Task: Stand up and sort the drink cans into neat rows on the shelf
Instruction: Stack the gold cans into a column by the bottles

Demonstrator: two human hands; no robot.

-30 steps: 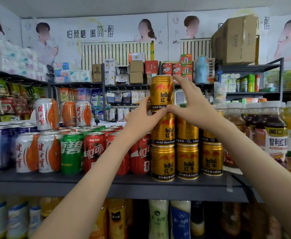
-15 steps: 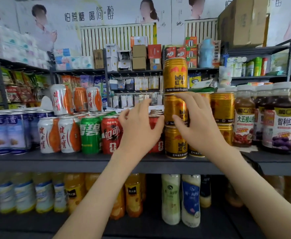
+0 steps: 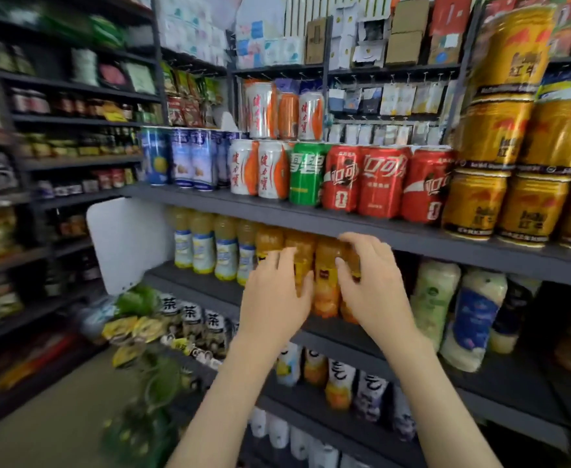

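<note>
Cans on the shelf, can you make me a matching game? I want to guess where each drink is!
Things:
1. green can
2. gold cans
3. blue cans
4. orange bottles

Places:
a. stacked up at the right end of the shelf
b. at the left end of that shelf
c. right beside the red cans, on their left
d. one level down, behind the left hand and right hand

Pairs: 1-c, 2-a, 3-b, 4-d
</note>
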